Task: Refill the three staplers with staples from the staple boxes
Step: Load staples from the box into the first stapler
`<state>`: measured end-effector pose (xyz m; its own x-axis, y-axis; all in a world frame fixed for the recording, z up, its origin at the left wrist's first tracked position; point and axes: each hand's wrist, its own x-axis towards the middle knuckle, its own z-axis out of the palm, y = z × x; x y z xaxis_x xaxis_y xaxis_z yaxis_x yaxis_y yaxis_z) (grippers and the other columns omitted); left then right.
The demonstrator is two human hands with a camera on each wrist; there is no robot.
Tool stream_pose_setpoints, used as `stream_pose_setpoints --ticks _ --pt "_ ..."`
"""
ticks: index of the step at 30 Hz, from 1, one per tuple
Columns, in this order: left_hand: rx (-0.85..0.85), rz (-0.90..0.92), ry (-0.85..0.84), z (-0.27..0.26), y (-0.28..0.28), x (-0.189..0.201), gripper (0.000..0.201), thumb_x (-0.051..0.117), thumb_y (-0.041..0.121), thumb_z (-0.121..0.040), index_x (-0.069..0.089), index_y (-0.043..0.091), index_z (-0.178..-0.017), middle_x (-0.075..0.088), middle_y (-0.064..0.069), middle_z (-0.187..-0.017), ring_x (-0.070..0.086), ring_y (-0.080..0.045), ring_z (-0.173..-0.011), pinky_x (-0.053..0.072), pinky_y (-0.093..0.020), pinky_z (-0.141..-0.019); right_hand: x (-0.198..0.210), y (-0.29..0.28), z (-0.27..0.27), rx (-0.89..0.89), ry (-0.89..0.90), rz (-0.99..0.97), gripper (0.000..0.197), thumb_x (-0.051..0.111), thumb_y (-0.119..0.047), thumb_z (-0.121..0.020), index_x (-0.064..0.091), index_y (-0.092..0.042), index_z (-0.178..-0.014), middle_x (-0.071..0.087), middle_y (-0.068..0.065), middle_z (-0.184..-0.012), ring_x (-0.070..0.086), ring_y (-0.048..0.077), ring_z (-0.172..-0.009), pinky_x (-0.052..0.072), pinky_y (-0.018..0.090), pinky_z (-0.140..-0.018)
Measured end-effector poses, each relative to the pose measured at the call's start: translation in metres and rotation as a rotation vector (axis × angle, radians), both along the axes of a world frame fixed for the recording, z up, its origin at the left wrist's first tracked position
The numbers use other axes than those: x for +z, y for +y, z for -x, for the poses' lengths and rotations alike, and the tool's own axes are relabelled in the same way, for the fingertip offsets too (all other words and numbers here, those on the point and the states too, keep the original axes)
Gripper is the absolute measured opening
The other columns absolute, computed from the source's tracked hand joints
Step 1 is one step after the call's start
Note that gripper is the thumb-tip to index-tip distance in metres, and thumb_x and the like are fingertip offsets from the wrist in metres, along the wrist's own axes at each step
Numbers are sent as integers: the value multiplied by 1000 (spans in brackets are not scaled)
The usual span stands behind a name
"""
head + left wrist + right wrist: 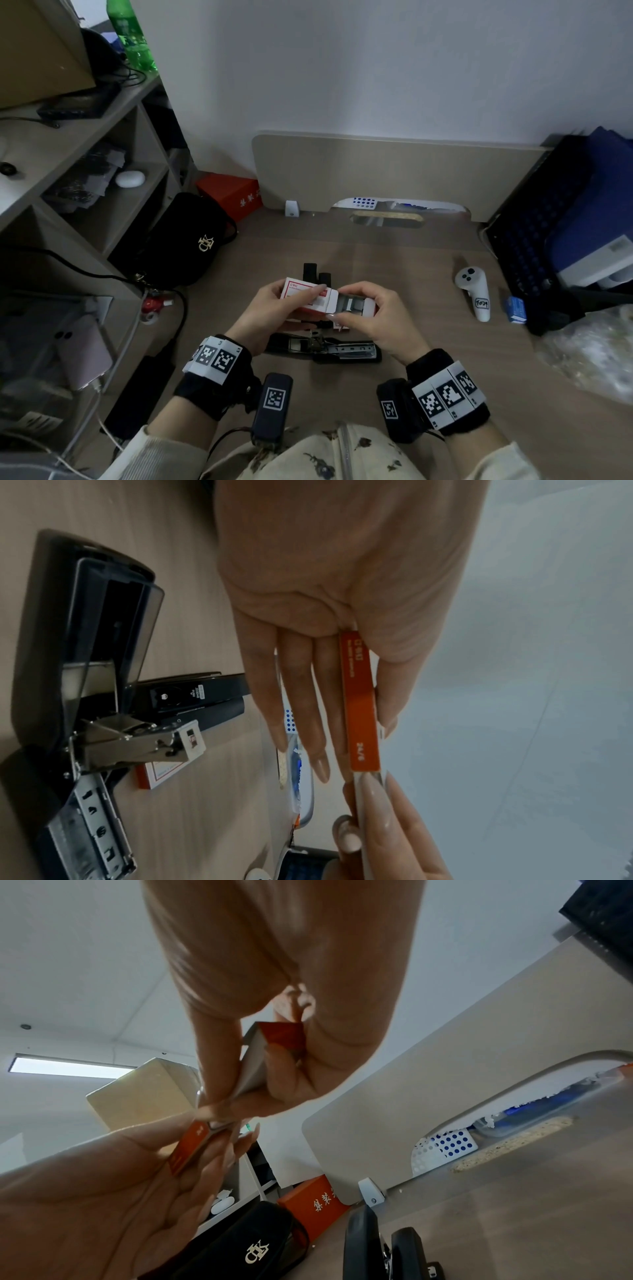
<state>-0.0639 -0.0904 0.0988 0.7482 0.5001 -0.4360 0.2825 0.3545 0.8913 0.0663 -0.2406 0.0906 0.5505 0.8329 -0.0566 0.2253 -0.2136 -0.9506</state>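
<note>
The left hand (274, 310) pinches the red sleeve of the staple box (301, 294) above the desk (428, 291), and the right hand (373, 318) grips the inner tray (352, 305), slid partly out; the step in hand is likely opening the box. Next, a staple strip must come out and seat squarely in the open stapler (329, 347) lying just below the hands; two more staplers (317, 272) stand behind.
</note>
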Motion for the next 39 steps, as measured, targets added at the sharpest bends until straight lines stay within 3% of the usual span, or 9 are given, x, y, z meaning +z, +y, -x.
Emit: stream_pose_setpoints --ticks 4,10,14,16,22,25,30,34,39 --pt "-33 60 5 2 2 0 48 79 33 -72 68 6 -110 75 -13 -102 73 -25 -91 60 -36 -79 2 0 0 38 11 17 36 82 -29 -70 68 -28 -103 69 -8 -99 66 7 -90 56 27 -80" --pt "-58 135 -3 2 0 -4 46 81 19 -74 65 7 -115 73 -14 -100 72 -25 -87 59 -34 -74 7 1 4 88 58 34 45 85 -31 -63 66 -27 -104 67 -4 -100 66 8 -90 58 29 -79" --pt "-52 131 -5 0 -1 -6 48 82 19 -72 65 7 -115 73 -15 -102 71 -26 -88 60 -36 -78 5 2 3 92 -35 64 54 84 -37 -63 62 -31 -111 64 -13 -107 56 -9 -99 46 5 -78" --pt "-22 132 -19 0 -2 -5 44 81 15 -74 65 6 -114 73 -17 -102 72 -27 -87 60 -34 -75 4 2 3 98 -56 55 57 84 -38 -64 59 -32 -115 62 -16 -110 53 -13 -102 43 2 -77" --pt "74 90 -29 -2 -1 -5 40 80 9 -76 66 3 -113 73 -12 -93 73 -19 -77 58 -25 -64 -9 0 -5 109 -352 -14 32 79 -39 -69 58 -34 -92 49 -20 -122 49 -3 -113 43 20 -93" --pt "79 72 -27 -2 -2 -6 41 81 10 -75 66 4 -113 72 -15 -98 73 -20 -78 58 -27 -65 -14 0 -9 177 -491 27 27 73 -45 -74 62 -39 -98 42 -24 -129 46 2 -120 44 27 -97" --pt "77 59 0 -1 0 -7 44 84 12 -72 66 5 -111 71 -20 -107 73 -28 -88 60 -31 -71 -16 -1 -12 230 -734 90 32 58 -56 -78 61 -38 -104 50 -14 -132 51 8 -115 46 37 -92" --pt "71 38 8 -1 -2 -8 43 84 11 -72 66 6 -110 71 -19 -106 73 -27 -88 60 -30 -69 -14 -1 -10 249 -901 134 29 60 -56 -77 58 -36 -98 53 -14 -128 57 10 -107 40 29 -78" --pt "108 52 -6 -2 -1 -11 41 83 9 -73 67 3 -109 70 -20 -104 73 -23 -82 58 -27 -66 -17 -3 -9 204 -907 134 27 60 -57 -78 55 -34 -90 55 -15 -123 57 7 -104 40 28 -75"
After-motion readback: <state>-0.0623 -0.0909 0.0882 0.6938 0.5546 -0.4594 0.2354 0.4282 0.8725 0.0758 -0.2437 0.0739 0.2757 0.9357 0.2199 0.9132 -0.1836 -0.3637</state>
